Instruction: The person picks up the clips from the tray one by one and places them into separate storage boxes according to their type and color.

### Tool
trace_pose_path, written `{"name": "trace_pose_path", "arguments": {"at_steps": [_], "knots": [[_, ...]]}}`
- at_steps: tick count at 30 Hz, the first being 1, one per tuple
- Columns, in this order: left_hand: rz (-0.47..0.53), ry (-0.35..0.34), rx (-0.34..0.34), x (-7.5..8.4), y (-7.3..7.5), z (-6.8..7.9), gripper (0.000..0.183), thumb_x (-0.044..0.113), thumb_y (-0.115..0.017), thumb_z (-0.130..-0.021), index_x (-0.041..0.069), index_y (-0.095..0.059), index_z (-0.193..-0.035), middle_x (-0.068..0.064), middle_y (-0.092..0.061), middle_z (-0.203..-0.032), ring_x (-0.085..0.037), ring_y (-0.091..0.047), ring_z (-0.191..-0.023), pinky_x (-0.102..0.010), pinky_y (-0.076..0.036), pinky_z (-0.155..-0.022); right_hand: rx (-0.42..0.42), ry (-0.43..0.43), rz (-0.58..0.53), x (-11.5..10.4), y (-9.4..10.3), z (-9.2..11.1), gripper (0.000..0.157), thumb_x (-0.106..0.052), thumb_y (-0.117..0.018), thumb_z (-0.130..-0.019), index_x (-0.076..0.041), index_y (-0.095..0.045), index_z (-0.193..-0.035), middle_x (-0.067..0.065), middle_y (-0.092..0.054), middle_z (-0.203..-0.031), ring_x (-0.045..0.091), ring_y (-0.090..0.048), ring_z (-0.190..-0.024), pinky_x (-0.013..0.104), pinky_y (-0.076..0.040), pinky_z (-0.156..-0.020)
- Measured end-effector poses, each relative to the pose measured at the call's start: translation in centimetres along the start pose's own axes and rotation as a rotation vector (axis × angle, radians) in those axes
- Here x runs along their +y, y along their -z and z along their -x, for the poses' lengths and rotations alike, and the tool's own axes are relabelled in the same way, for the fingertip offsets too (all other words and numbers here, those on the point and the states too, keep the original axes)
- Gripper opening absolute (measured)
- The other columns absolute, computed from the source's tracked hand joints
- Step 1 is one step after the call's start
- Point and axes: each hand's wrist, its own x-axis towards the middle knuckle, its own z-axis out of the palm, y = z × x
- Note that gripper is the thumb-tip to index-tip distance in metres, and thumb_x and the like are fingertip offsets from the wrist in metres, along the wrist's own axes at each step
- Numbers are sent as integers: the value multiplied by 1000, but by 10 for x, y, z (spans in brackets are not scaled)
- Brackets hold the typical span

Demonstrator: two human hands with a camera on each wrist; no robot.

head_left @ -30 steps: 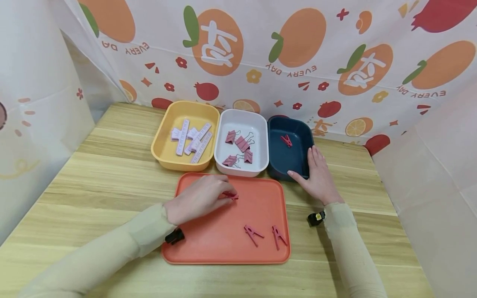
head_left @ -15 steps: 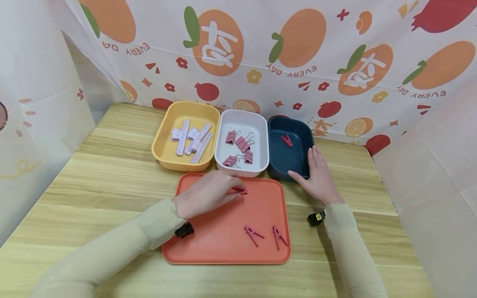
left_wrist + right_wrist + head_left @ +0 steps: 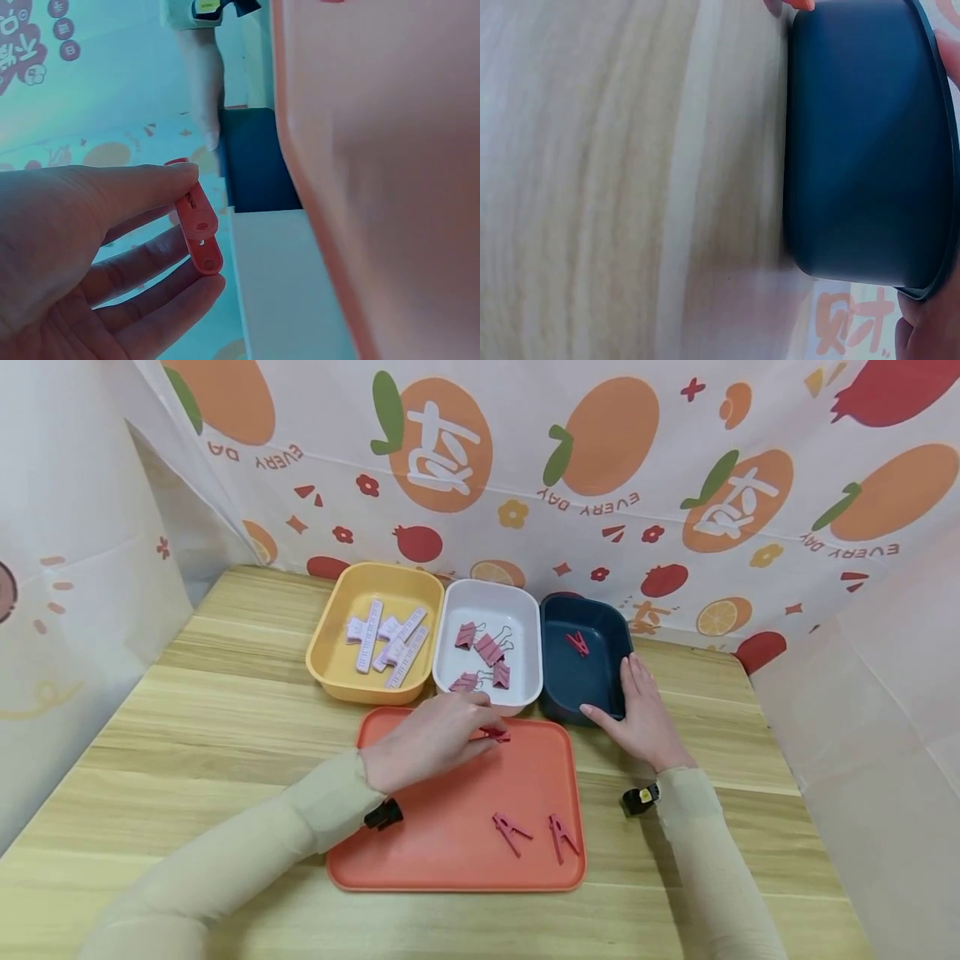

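Observation:
My left hand pinches a red clothespin between thumb and fingers, above the back edge of the orange tray. In the left wrist view the held clothespin points down from the thumb tip toward the other fingers. Two more clothespins, one left and one right, lie at the tray's front right. My right hand rests on the dark blue bin, fingers straight along its right side and thumb at the front rim. Inside that bin lies one red clothespin.
Left of the blue bin stands a white bin with several pink binder clips. Beyond it is a yellow bin holding lilac long-bar clips. A fruit-print curtain hangs close behind the bins.
My left hand has moved right and back over the tray with the clothespin, toward the bins. The right hand stays at the blue bin, and the two tray clothespins have not moved.

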Motion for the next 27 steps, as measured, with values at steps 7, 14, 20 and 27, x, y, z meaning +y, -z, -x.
{"name": "trace_pose_path", "arguments": {"at_steps": [7, 14, 20, 27], "knots": [[-14, -34, -5, 6, 4, -14, 27, 25, -83, -88, 15, -79, -113, 3, -70, -100, -12, -64, -88, -22, -52, -79, -8, 5, -9, -1, 1, 1, 116, -76, -56, -88, 0, -7, -162, 13, 0, -169, 24, 5, -154, 48, -5, -122], [-18, -62, 22, 12, 6, -28, 25, 24, -82, -89, 15, -79, -112, 1, -70, -101, -12, -63, -91, -25, -54, -83, -7, 11, -21, -1, 3, 1, 116, -74, -58, -88, 0, -7, -162, 13, 1, -169, 24, 5, -154, 47, -4, -122], [4, -52, 52, 8, 6, -40, 23, 23, -81, -90, 15, -79, -111, 1, -70, -102, -12, -63, -91, -25, -55, -82, -12, 8, -13, 0, 3, 0, 116, -74, -57, -89, -1, -6, -162, 13, 1, -169, 24, 5, -154, 46, -3, -122], [35, -28, 63, 1, 2, -55, 22, 22, -80, -91, 12, -79, -110, -1, -70, -99, -17, -66, -89, -22, -54, -76, -21, -3, -13, -2, 4, 0, 117, -76, -56, -88, -1, -7, -162, 12, 1, -169, 25, 4, -154, 48, -5, -122]]}}
